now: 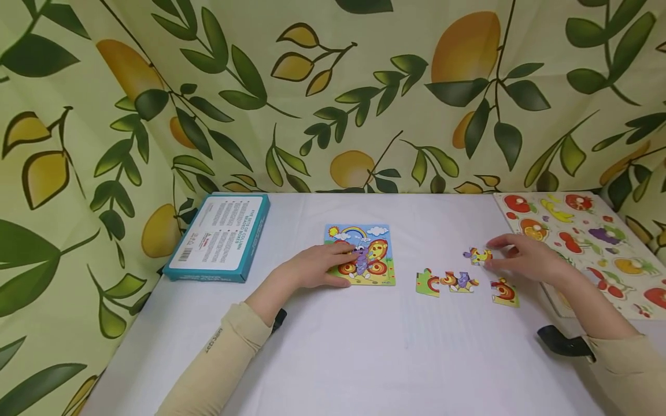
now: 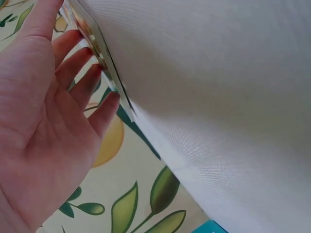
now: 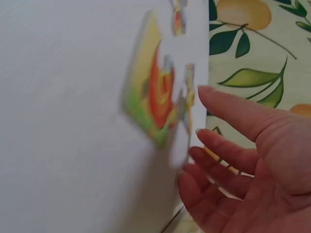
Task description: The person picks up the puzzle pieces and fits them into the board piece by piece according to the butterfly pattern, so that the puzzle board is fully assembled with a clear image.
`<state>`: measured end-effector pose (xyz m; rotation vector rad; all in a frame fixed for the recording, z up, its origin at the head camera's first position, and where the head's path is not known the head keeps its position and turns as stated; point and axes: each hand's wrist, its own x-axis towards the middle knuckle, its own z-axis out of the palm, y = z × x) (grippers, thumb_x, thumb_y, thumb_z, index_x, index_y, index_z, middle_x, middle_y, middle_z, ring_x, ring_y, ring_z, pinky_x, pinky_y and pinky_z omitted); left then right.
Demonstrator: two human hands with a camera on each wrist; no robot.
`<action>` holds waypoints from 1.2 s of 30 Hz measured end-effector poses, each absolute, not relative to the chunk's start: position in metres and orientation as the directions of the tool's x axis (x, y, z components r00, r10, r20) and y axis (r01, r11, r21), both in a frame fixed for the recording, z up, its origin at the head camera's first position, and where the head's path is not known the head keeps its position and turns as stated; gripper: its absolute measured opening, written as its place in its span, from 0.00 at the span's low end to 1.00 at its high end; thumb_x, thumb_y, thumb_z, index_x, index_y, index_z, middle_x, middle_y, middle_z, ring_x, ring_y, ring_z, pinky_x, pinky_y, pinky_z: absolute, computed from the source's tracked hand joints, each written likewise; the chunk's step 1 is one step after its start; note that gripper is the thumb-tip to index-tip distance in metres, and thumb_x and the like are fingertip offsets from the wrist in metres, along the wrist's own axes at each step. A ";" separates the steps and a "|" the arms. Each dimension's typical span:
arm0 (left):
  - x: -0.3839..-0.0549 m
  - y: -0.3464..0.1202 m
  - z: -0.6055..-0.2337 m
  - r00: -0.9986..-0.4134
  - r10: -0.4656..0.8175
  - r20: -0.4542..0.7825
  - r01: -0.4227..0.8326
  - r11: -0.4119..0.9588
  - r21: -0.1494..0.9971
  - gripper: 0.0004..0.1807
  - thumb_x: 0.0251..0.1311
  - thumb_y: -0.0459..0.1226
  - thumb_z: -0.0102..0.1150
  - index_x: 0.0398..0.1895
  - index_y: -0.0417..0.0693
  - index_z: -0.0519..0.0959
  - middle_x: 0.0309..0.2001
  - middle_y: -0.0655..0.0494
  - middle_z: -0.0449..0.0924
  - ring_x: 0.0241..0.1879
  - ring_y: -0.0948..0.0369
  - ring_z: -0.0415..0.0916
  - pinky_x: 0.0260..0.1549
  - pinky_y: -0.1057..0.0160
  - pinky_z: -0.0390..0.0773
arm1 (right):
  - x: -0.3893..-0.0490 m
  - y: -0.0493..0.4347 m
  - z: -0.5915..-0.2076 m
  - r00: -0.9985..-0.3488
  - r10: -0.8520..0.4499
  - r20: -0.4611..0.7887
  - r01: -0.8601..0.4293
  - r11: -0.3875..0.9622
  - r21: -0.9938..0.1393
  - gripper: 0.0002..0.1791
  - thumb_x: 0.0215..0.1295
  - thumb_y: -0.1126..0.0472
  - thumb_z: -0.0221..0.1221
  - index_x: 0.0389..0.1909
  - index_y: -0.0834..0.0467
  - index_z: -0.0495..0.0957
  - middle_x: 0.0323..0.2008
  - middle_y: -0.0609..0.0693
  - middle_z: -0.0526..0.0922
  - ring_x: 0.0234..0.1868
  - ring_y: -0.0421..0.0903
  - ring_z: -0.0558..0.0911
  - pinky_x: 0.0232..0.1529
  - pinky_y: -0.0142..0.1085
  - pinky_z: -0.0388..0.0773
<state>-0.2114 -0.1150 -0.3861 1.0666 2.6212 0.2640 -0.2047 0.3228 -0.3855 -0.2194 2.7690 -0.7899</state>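
A square butterfly jigsaw puzzle [image 1: 382, 268] with a rainbow sky lies on the table. My left hand [image 1: 314, 264] rests at its left side, fingers relaxed over the edge; in the left wrist view those fingertips touch the board's rim. My right hand [image 1: 525, 260] is beside a yellow and purple puzzle piece [image 1: 480, 256], thumb and fingers spread apart near its right end. Nearer to me lie a green and red piece [image 1: 424, 285], a purple and orange piece [image 1: 460, 282] and a red-swirled corner piece [image 1: 504, 293], which looms blurred in the right wrist view.
A teal-edged box [image 1: 218, 237] with a printed white label lies at the back left. A fruit-picture board [image 1: 598, 248] occupies the right side, partly under my right forearm. Patterned leaf-and-fruit cloth [image 1: 354, 133] hangs behind the white-covered table [image 1: 364, 346].
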 end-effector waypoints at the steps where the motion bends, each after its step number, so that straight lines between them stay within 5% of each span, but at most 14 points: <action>1: -0.211 -0.115 -0.386 -0.680 0.703 -0.207 0.645 0.708 0.287 0.38 0.63 0.54 0.60 0.74 0.54 0.62 0.75 0.56 0.56 0.73 0.55 0.51 0.69 0.53 0.56 | -0.203 0.326 -0.387 -0.956 -0.211 -0.204 -0.073 0.845 -0.530 0.34 0.60 0.46 0.66 0.59 0.66 0.72 0.54 0.69 0.71 0.47 0.60 0.72 0.39 0.44 0.75; 6: -0.211 -0.117 -0.386 -0.688 0.695 -0.207 0.629 0.714 0.308 0.38 0.63 0.54 0.60 0.74 0.54 0.63 0.74 0.56 0.56 0.73 0.56 0.52 0.68 0.53 0.58 | -0.202 0.330 -0.395 -0.963 -0.195 -0.185 -0.069 0.844 -0.532 0.33 0.60 0.46 0.66 0.57 0.65 0.73 0.53 0.68 0.70 0.47 0.60 0.70 0.41 0.47 0.73; 15: -0.212 -0.117 -0.385 -0.678 0.702 -0.220 0.626 0.707 0.329 0.38 0.64 0.54 0.59 0.74 0.54 0.61 0.75 0.56 0.55 0.74 0.57 0.50 0.69 0.52 0.55 | -0.205 0.315 -0.395 -0.978 -0.173 -0.114 -0.069 0.791 -0.608 0.24 0.63 0.54 0.65 0.51 0.65 0.69 0.39 0.56 0.77 0.39 0.51 0.74 0.31 0.32 0.74; 21: -0.212 -0.116 -0.384 -0.677 0.700 -0.227 0.624 0.710 0.327 0.38 0.64 0.54 0.58 0.75 0.54 0.60 0.75 0.57 0.54 0.74 0.58 0.49 0.70 0.53 0.54 | -0.211 0.270 -0.393 -0.986 -0.162 -0.037 -0.089 0.703 -0.706 0.19 0.70 0.52 0.58 0.51 0.64 0.74 0.40 0.57 0.82 0.40 0.49 0.77 0.35 0.27 0.75; 29: -0.212 -0.115 -0.384 -0.674 0.705 -0.220 0.631 0.705 0.325 0.38 0.64 0.54 0.58 0.75 0.53 0.61 0.75 0.57 0.55 0.74 0.57 0.50 0.69 0.53 0.54 | -0.222 0.199 -0.398 -0.956 -0.248 -0.156 0.011 0.502 -0.865 0.21 0.69 0.55 0.60 0.54 0.65 0.74 0.39 0.55 0.84 0.38 0.44 0.81 0.37 0.27 0.78; 36: -0.213 -0.116 -0.387 -0.676 0.702 -0.223 0.625 0.707 0.331 0.38 0.64 0.54 0.58 0.75 0.55 0.60 0.75 0.57 0.55 0.74 0.58 0.49 0.70 0.53 0.54 | -0.228 0.165 -0.402 -0.935 -0.309 -0.177 -0.009 0.519 -0.855 0.21 0.66 0.54 0.63 0.54 0.60 0.75 0.36 0.52 0.85 0.34 0.46 0.82 0.33 0.32 0.76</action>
